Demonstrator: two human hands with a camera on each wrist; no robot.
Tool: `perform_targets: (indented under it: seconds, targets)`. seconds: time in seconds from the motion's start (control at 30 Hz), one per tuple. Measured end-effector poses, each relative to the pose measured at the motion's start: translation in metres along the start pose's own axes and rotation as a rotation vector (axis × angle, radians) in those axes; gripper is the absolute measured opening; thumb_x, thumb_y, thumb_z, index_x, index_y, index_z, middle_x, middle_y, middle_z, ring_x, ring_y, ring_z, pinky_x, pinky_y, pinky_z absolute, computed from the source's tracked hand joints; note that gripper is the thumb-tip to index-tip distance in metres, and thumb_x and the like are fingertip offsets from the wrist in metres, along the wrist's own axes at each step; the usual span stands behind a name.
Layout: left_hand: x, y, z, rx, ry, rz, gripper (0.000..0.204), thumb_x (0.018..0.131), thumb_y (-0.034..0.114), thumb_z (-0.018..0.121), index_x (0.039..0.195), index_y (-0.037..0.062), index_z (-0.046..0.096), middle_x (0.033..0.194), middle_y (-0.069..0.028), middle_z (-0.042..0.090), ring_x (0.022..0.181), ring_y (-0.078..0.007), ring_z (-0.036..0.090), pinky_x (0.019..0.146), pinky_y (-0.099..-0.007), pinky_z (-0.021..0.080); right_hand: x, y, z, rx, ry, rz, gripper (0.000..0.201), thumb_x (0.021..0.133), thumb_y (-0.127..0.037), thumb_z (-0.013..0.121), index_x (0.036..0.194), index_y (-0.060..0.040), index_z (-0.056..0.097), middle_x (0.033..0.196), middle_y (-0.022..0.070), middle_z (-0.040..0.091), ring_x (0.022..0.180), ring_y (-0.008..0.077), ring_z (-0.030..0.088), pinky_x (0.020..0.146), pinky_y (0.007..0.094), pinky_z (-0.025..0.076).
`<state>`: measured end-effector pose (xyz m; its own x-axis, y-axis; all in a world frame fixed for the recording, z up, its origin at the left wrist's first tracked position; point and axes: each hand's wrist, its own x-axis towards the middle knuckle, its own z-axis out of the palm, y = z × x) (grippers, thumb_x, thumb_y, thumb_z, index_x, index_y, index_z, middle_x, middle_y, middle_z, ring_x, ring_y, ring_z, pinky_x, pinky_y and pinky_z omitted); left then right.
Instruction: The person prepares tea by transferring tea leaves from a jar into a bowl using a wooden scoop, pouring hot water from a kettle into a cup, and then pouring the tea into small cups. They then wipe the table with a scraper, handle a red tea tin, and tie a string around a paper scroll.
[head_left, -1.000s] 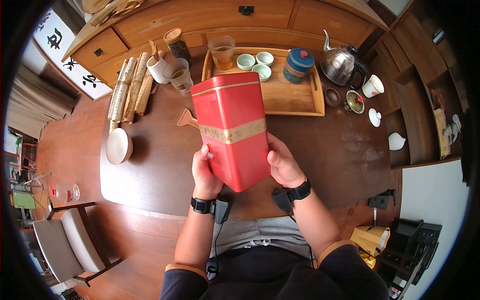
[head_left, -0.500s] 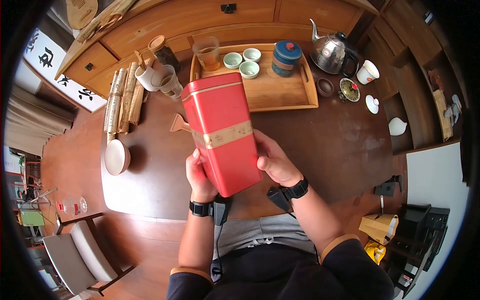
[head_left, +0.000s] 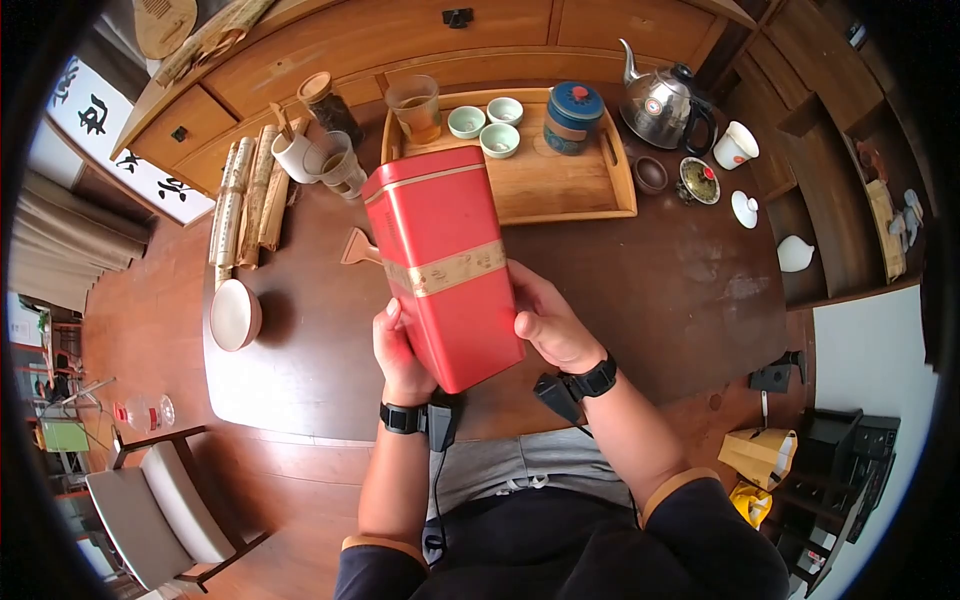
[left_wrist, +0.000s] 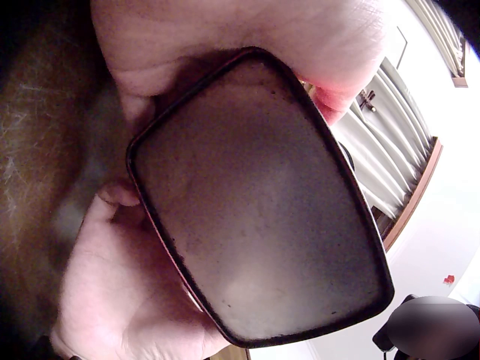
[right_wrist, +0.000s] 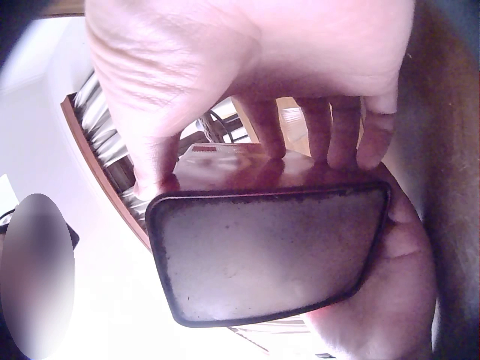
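Observation:
A tall red tin (head_left: 450, 270) with a gold paper band (head_left: 455, 270) round its middle is held over the front of the table, tilted. Its lid edge with a thin gold line faces the far side. My left hand (head_left: 400, 355) grips its lower left side, thumb up along the wall. From the right, my right hand (head_left: 555, 325) holds the other side, its fingers reaching behind the tin. Both wrist views look at the tin's dull metal base (left_wrist: 255, 202), dark round the rim. In the right wrist view, the thumb and fingertips (right_wrist: 375, 150) press on one side wall.
Behind the tin stands a wooden tray (head_left: 560, 205) with small green cups (head_left: 499, 139) and a blue jar (head_left: 573, 118). A steel kettle (head_left: 665, 105) and a lidless gaiwan (head_left: 698, 181) stand right. Bamboo scrolls (head_left: 245, 200) and a bowl (head_left: 235, 315) lie left.
Between the first frame and the second, the head view shifted and the tin moved slightly left and turned a little in both hands. Since then, hands and tin have stayed nearly still.

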<state>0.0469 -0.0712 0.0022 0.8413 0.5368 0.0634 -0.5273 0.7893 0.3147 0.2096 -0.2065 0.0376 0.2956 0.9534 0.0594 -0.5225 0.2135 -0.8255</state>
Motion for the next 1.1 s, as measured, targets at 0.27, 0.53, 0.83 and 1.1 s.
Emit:
perform_targets:
  seconds: [0.27, 0.53, 0.83, 1.1]
  targets:
    - [0.002, 0.001, -0.011, -0.121, -0.137, -0.013, 0.06, 0.102, 0.045, 0.052, 0.141, -0.0002, 0.057, 0.139, -0.0162, 0.066, 0.127, -0.0293, 0.063, 0.111, -0.0444, 0.047, 0.0, -0.001, 0.0, -0.017, 0.009, 0.005, 0.107, 0.079, -0.06, 0.087, 0.154, 0.0006, 0.043, 0.147, 0.0117, 0.055, 0.137, 0.0225, 0.053, 0.117, 0.0392, 0.041]
    - [0.001, -0.003, 0.036, 0.296, 0.39, 0.027, 0.03, 0.105, 0.042, 0.051, 0.091, 0.0149, 0.056, 0.108, -0.0055, 0.07, 0.106, -0.0207, 0.064, 0.101, -0.0399, 0.049, 0.0, 0.001, -0.001, -0.038, 0.019, 0.018, 0.105, 0.08, -0.062, 0.085, 0.154, 0.0009, 0.044, 0.146, 0.0112, 0.057, 0.136, 0.0218, 0.053, 0.116, 0.0391, 0.041]
    - [-0.002, -0.001, 0.001, 0.212, 0.278, 0.024, 0.055, 0.105, 0.045, 0.047, 0.132, 0.0009, 0.063, 0.136, -0.0171, 0.068, 0.124, -0.0291, 0.064, 0.111, -0.0439, 0.046, 0.001, 0.002, -0.001, -0.062, 0.038, 0.013, 0.102, 0.082, -0.066, 0.082, 0.15, 0.0016, 0.048, 0.142, 0.0105, 0.059, 0.132, 0.0199, 0.055, 0.114, 0.0372, 0.042]
    - [-0.001, -0.001, 0.002, 0.207, 0.272, 0.04, 0.054, 0.105, 0.045, 0.049, 0.131, 0.0003, 0.064, 0.136, -0.0185, 0.067, 0.125, -0.03, 0.064, 0.112, -0.0445, 0.046, 0.0, 0.003, -0.002, -0.048, 0.044, 0.011, 0.097, 0.083, -0.064, 0.082, 0.148, 0.0012, 0.05, 0.14, 0.0094, 0.061, 0.13, 0.0187, 0.057, 0.111, 0.0356, 0.044]
